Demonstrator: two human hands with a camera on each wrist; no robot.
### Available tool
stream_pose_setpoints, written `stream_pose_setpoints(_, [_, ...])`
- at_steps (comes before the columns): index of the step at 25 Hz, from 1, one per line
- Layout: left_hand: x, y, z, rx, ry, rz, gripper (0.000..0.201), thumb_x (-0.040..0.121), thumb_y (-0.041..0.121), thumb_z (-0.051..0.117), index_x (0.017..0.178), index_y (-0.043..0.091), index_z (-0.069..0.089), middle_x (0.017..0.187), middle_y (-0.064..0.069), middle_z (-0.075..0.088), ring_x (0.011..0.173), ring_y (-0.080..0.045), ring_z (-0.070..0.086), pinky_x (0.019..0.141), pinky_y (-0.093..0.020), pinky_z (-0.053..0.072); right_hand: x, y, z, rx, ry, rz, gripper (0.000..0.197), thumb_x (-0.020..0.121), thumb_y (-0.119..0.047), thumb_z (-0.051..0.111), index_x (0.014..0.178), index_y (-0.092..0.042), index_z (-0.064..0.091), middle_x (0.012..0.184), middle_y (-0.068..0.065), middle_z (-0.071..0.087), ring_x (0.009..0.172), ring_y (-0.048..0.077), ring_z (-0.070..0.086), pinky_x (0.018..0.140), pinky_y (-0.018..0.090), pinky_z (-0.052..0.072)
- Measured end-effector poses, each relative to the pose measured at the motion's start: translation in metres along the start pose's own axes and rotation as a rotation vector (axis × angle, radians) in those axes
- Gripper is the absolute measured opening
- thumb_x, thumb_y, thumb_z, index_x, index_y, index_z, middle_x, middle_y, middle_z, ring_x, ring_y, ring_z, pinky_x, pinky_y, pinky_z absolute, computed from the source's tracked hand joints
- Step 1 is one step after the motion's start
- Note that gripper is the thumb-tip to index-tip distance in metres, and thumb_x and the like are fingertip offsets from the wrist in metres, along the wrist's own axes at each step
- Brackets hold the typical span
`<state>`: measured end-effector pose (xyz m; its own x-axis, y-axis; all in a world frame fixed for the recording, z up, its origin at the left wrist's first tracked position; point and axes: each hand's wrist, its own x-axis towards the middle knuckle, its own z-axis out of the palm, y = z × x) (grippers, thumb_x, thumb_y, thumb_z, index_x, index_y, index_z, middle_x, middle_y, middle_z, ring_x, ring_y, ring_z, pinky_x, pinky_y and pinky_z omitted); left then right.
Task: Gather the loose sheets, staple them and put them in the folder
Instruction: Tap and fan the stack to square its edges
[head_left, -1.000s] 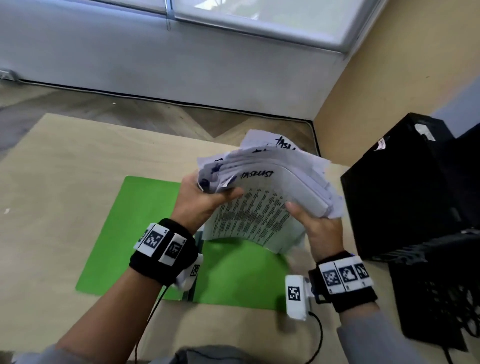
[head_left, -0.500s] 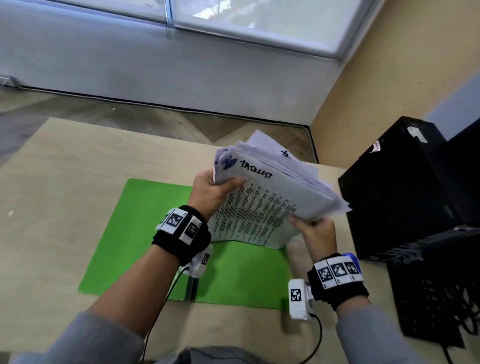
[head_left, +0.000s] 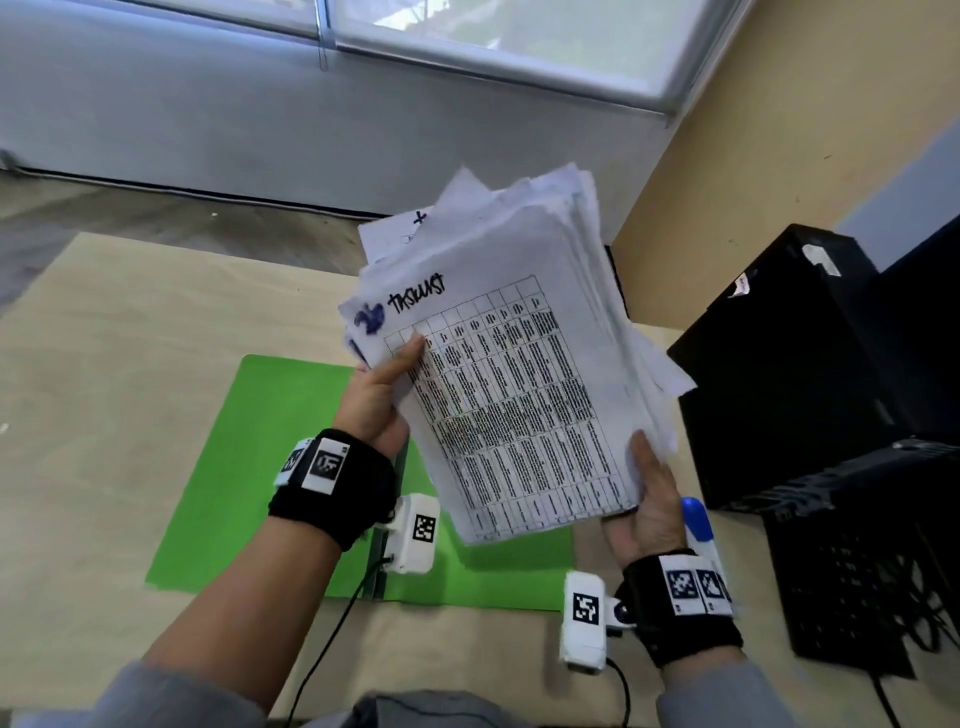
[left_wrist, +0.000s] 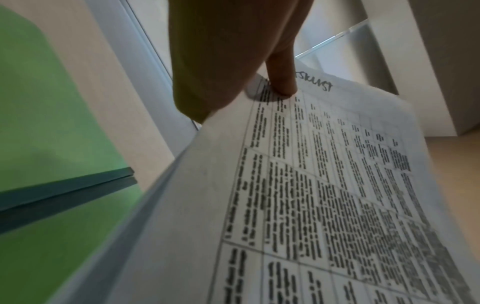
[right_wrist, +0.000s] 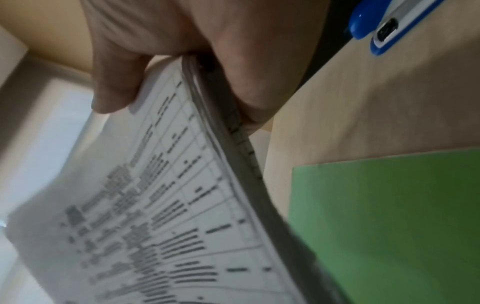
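The green folder (head_left: 249, 467) lies open and flat on the pale wooden surface (head_left: 104, 338), its darker spine fold running down the middle; its left leaf is bare, and the right leaf is partly hidden below the raised paper.

The left hand (head_left: 374, 400) grips the upper left edge of the stack of sheets (head_left: 519, 395), thumb pressed down on the top page near the corner and the fingers out of sight behind the paper. In the left wrist view the thumb (left_wrist: 281, 82) sits just beside the handwritten heading.

The stack is held in the air above the folder, tilted up toward the person, touching neither folder nor surface. It is a thick, uneven bundle of white pages: the edges do not line up, and several corners fan out at the top and along the right side. The top page carries a printed table of dense black text in a grid, a black handwritten heading and a blue ink scribble at its upper left corner.

The right hand (head_left: 647, 499) pinches the lower right corner of the stack, thumb on top and fingers underneath, as the right wrist view shows.

Just right of that hand a blue and white stapler (head_left: 698, 525) lies on the surface. Further right stands a black computer tower (head_left: 779, 374).
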<state>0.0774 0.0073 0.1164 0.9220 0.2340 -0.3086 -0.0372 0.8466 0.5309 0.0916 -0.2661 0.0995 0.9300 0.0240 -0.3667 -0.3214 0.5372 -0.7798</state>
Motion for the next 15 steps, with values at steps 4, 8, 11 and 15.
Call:
stream_pose_setpoints(4, [0.001,-0.010,-0.007,-0.126,0.036,-0.093,0.034,0.093,0.020,0.055,0.122,0.004,0.061,0.133,-0.020,0.058,0.119,-0.031,0.060,0.103,-0.048,0.047,-0.013,-0.009,0.018,0.108,-0.174,-0.057,0.093,0.065,-0.025,0.088,0.144,-0.007,0.044,0.137,0.018,0.059,0.124,0.035,0.059,0.097,0.053,0.051])
stream_pose_setpoints(8, [0.001,-0.015,-0.003,0.020,0.058,-0.134,0.022,0.081,0.012,0.065,0.100,0.002,0.071,0.100,-0.014,0.075,0.089,-0.024,0.073,0.088,-0.041,0.057,-0.009,0.005,0.027,-0.229,0.086,-0.191,0.072,0.073,-0.010,0.083,0.134,0.008,0.050,0.126,0.020,0.065,0.111,0.033,0.067,0.092,0.053,0.055])
stream_pose_setpoints(11, [0.007,0.008,-0.016,0.227,0.136,-0.007,0.034,0.078,0.006,0.071,0.110,0.001,0.059,0.097,-0.014,0.072,0.069,-0.021,0.073,0.065,-0.032,0.061,-0.005,-0.022,0.023,-0.351,0.081,-0.312,0.055,0.074,-0.007,0.082,0.122,0.005,0.061,0.109,0.004,0.075,0.102,0.019,0.072,0.086,0.033,0.059])
stream_pose_setpoints(15, [0.006,0.037,-0.022,0.699,0.035,0.122,0.055,0.074,0.007,0.077,0.123,0.007,0.053,0.111,-0.010,0.072,0.091,-0.021,0.073,0.077,-0.033,0.060,-0.006,-0.049,0.014,-0.488,-0.036,-0.432,0.037,0.080,0.015,0.068,0.115,0.005,0.062,0.084,-0.017,0.077,0.082,0.000,0.072,0.075,0.016,0.056])
